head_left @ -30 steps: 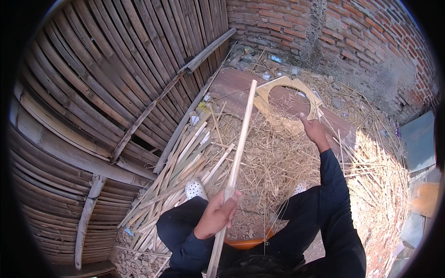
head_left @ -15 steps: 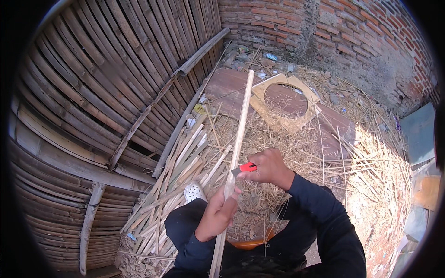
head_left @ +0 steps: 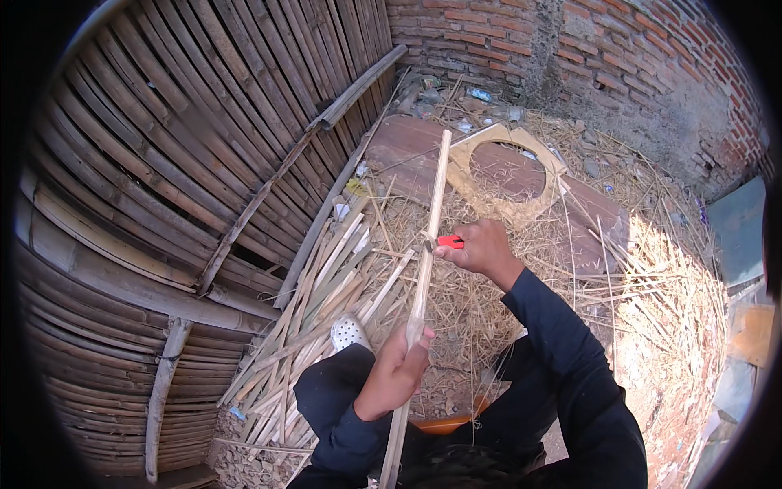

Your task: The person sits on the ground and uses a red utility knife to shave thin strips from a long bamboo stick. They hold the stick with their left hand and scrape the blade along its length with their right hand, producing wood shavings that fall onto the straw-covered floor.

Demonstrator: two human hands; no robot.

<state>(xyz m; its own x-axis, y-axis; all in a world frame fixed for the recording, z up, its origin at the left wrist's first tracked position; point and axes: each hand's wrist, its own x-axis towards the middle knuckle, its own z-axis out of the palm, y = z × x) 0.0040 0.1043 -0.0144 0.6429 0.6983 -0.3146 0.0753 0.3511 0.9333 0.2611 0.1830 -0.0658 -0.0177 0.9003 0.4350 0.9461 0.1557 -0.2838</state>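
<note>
A long pale bamboo strip (head_left: 437, 204) slants upward in front of me, its lower end running past my lap. My left hand (head_left: 397, 371) is closed around its lower part. In my right hand (head_left: 482, 247) is a utility knife with a red handle (head_left: 450, 241); the fingers wrap most of it. Its dark blade lies against the strip, well above my left hand. Below and around the strip, thin shavings (head_left: 481, 326) cover the ground.
Split bamboo pieces (head_left: 318, 306) lie piled at left, beside my white clog (head_left: 349, 333). A wooden board with a round hole (head_left: 533, 208) rests ahead on a brown panel (head_left: 403, 155). A bamboo wall (head_left: 204, 122) stands left, a brick wall (head_left: 481, 41) behind. Something orange (head_left: 440, 425) shows beneath me.
My right hand has slid the knife up along the strip, away from my left hand. The left hand keeps its grip. The whole view has shifted slightly.
</note>
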